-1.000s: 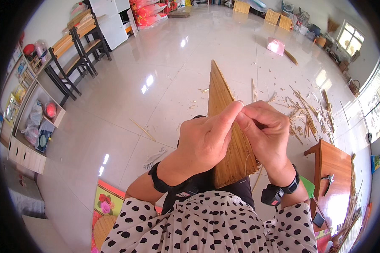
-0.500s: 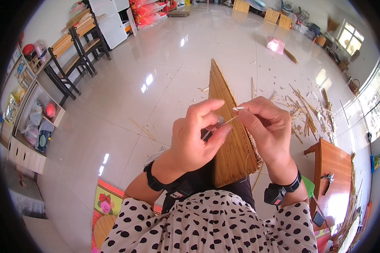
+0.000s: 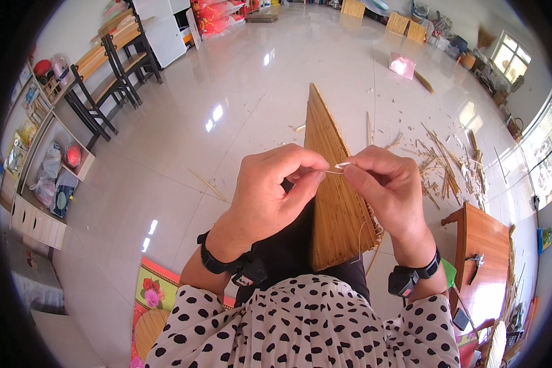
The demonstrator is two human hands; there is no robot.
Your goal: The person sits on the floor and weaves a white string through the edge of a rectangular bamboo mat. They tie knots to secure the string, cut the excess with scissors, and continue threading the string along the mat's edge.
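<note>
My left hand [image 3: 267,190] is closed in a pinch on a thin pale thread [image 3: 333,172] at thumb and forefinger. Close beside it, my right hand [image 3: 387,187] pinches a small white looped end [image 3: 342,165] of what looks like the same thread. Only a small gap separates the fingertips. Under both hands a pointed panel of tan stalks [image 3: 337,230] lies across my lap, its right edge rough and bristly. A loose strand [image 3: 362,230] curves down near that edge. The curled fingers of both hands hide the rest of what they hold.
Cut stalks [image 3: 448,162] and scraps litter the floor to the right. A wooden table [image 3: 487,245] with pliers [image 3: 475,267] on it stands at the right. Chairs [image 3: 113,80] and a shelf unit [image 3: 49,141] line the left; a pink box [image 3: 402,65] sits farther off.
My left hand's raised forefinger has come down to its thumb, closing on the thread. The left fingertips now sit nearer the right ones. My right hand keeps its pinch, shifted only slightly.
</note>
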